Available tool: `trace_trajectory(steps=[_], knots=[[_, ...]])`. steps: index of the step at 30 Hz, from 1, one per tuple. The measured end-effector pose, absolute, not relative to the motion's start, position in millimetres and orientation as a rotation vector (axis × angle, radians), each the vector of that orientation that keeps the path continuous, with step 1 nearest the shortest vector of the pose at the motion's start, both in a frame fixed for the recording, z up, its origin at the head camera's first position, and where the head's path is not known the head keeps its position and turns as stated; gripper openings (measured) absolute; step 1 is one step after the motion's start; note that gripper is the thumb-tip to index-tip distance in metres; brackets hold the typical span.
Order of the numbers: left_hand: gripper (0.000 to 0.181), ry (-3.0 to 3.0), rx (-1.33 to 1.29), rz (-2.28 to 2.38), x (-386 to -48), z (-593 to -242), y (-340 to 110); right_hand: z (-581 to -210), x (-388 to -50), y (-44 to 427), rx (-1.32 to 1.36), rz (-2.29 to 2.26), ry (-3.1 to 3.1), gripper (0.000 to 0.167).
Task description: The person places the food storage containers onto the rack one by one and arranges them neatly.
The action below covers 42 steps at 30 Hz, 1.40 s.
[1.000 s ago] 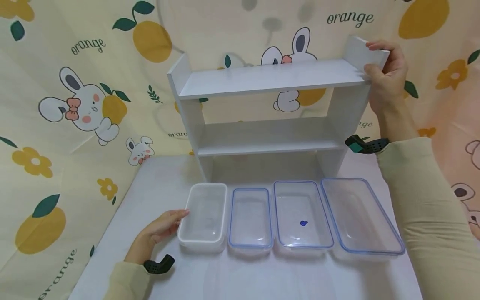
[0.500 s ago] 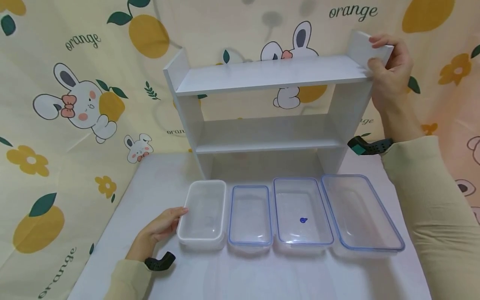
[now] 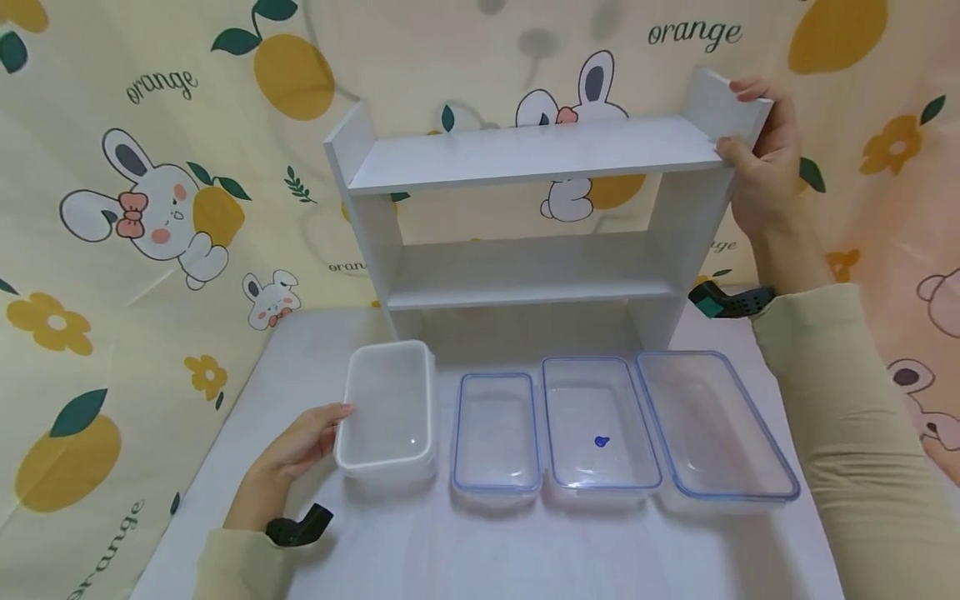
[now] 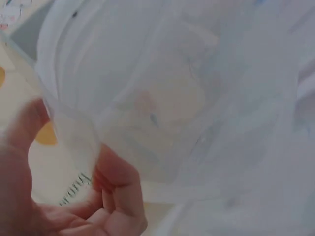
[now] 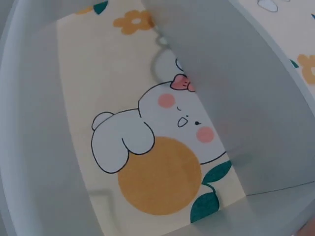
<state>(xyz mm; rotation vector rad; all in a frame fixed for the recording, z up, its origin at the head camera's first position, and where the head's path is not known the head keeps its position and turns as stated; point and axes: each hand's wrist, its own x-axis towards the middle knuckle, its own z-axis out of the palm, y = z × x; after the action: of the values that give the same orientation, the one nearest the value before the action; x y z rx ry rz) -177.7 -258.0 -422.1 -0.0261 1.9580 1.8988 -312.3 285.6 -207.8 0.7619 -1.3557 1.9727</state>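
Observation:
My left hand (image 3: 288, 454) grips the left side of a translucent food container (image 3: 386, 408) with a white rim. In the left wrist view, its thumb and fingers (image 4: 120, 182) pinch the container wall (image 4: 74, 132). The container appears tilted and raised off the table. At the upper right, my right hand (image 3: 768, 171) holds the raised end panel of a white two-tier shelf (image 3: 532, 158), thumb on the inner side. The right wrist view looks through the grey-white shelf boards (image 5: 236, 98) at the wall cloth behind; the right hand is almost wholly out of that view.
To the right of the held container stand three clear containers with blue rims: a small one (image 3: 497, 433), a middle one (image 3: 600, 417) with a blue mark, and a large one (image 3: 712, 425). They sit on a white tabletop (image 3: 465, 550) before the shelf. Patterned cloth (image 3: 157, 333) hangs behind.
My left hand has shifted the white-rimmed container left and slightly up, widening the gap to the small blue-rimmed one. The right hand still holds the shelf panel. The head view has moved slightly.

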Motion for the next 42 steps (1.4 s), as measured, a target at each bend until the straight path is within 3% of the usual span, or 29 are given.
trace_trajectory(steps=[10, 19, 34, 42], knots=[[0.014, 2.046, 0.057, 1.866, -178, -390, -247, -209, -312, 281, 0.635, 1.993, -1.388, 0.046], [0.033, 2.064, 0.087, 1.828, -181, -365, -233, -207, -310, 281, 0.637, 2.017, -1.354, 0.049], [0.025, 2.005, 0.183, 1.878, -179, -338, -205, -208, -311, 276, 0.607, 2.001, -1.363, 0.049], [0.038, 2.007, 0.270, 1.853, -182, -320, -191, -207, -312, 276, 0.606, 2.013, -1.349, 0.049]])
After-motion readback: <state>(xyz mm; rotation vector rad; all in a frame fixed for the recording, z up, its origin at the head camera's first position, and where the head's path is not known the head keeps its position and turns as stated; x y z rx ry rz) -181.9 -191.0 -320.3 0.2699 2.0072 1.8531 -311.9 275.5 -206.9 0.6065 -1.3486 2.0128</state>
